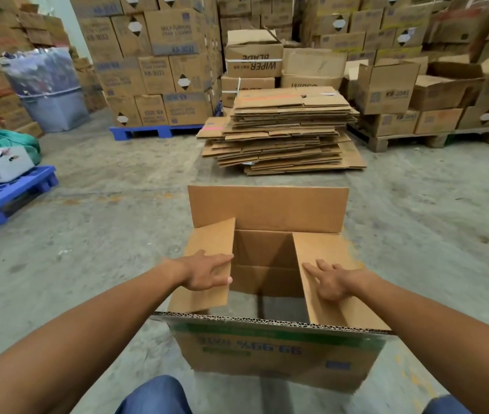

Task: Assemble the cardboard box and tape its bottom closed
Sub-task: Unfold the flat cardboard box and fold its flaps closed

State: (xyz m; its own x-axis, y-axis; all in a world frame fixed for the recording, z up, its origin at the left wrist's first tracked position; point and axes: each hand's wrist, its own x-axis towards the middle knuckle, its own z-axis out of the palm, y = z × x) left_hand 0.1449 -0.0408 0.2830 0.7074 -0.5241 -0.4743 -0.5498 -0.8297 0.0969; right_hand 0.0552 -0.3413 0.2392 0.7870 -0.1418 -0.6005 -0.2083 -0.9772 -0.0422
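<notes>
Cardboard box [279, 351] stands squared up on the concrete floor [111, 210] just in front of the person's knees, print upside down, so prob. bottom end up. Left hand [207, 271] lies flat w/ fingers spread on the left short flap [207, 249]; right hand [331, 280] likewise on the right short flap [335, 294], both pressing inward, gripping nothing. Approx. half done: short flaps nearly folded, far long flap [267, 207] and near one still up, no tape roll in view, taping not yet begun.

Your left hand [204, 271] flat on left flap [207, 264], right hand [334, 280] flat on right flap [331, 282] of cardboard box [279, 351] on floor [102, 219]; far flap [267, 209] upright.
</notes>
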